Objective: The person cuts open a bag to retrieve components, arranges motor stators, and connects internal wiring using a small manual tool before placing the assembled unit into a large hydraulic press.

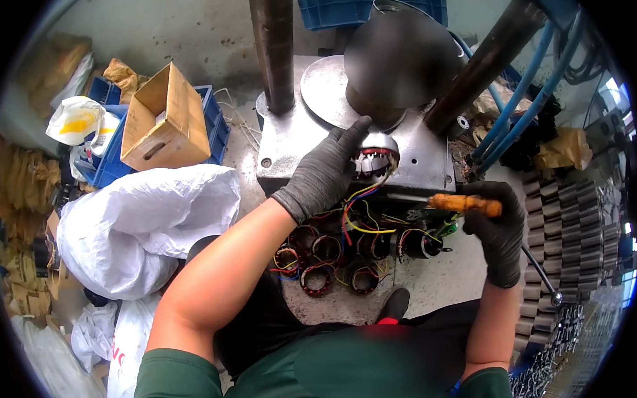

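My left hand [322,169], in a dark grey glove, is closed around a motor stator [375,161] at the front of a metal press bed [283,154]. White slot insulation and red edging show inside the stator. Yellow, blue and red wires [364,197] hang from it. In my gloved right hand [503,231] is a screwdriver [466,204] with an orange handle, its shaft toward the left, below the stator. Several more wound stators [317,279] sit below the bed, between my hands and my legs. The stator's far side is partly hidden by my left fingers.
Two dark columns [273,53] rise from the press bed beside a round plate [326,86] and a blurred dark part. At left are a cardboard box [179,127], a blue crate [217,118] and a white sack [137,226]. Blue hoses [532,100] and stacked metal cores [558,226] stand right.
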A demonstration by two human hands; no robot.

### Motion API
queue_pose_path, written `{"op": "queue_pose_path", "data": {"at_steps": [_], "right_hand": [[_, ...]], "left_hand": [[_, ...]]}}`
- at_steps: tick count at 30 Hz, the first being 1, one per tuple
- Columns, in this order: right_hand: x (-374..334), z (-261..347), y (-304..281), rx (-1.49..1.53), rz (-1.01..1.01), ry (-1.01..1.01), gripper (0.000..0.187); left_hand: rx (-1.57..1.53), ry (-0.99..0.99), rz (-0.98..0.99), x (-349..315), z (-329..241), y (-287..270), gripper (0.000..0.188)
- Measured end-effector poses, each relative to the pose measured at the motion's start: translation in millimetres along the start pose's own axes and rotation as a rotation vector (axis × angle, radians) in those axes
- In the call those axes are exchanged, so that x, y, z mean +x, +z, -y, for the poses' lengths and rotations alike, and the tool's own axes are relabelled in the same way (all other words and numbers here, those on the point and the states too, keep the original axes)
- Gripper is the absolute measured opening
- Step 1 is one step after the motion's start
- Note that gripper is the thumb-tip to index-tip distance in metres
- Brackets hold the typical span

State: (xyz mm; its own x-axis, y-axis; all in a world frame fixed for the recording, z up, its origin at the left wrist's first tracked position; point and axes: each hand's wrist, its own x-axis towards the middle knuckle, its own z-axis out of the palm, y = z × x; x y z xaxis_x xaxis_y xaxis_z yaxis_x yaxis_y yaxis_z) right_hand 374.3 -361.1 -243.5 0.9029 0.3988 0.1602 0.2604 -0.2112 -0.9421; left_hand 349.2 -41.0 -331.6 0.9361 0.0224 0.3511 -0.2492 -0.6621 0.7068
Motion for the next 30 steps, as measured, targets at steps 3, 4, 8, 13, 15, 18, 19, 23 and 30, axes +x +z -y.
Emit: {"op": "queue_pose_path", "data": {"at_steps": [3, 4, 8, 13, 15, 18, 19, 23, 30], "right_hand": [[-4, -13, 33, -0.157, 0.03, -0.333, 0.04], [-8, -23, 41, -0.203, 0.024, -0.299, 0.041], [-8, -49, 66, -0.322, 0.053, -0.46, 0.041], [-13, -48, 70, -0.55, 0.155, -0.433, 0.053], [-14, -42, 73, -0.639, 0.247, -0.383, 0.053], [-16, -37, 72, -0.642, 0.28, -0.293, 0.053], [-16, -37, 71, -0.635, 0.31, -0.257, 0.053], [-13, -49, 66, -0.49, 0.321, -0.199, 0.059], [-7, -59, 78, -0.364, 0.326, -0.084, 0.056]], "left_hand": [[0.052, 0.066, -0.02, -4, 7, 4, 0.083], [0.025, 0.064, -0.053, -4, 2, 7, 0.085], [0.023, 0.024, -0.08, -6, 0, 11, 0.09], [0.073, 0.001, -0.148, -9, 0, 19, 0.095], [0.062, -0.039, -0.18, -12, 8, 30, 0.097], [0.039, -0.077, -0.225, -13, 15, 39, 0.101], [0.03, -0.08, -0.24, -14, 17, 41, 0.102], [-0.005, -0.157, -0.188, -12, 6, 37, 0.105], [0.035, -0.373, -0.105, -9, -10, 27, 0.066]]}}
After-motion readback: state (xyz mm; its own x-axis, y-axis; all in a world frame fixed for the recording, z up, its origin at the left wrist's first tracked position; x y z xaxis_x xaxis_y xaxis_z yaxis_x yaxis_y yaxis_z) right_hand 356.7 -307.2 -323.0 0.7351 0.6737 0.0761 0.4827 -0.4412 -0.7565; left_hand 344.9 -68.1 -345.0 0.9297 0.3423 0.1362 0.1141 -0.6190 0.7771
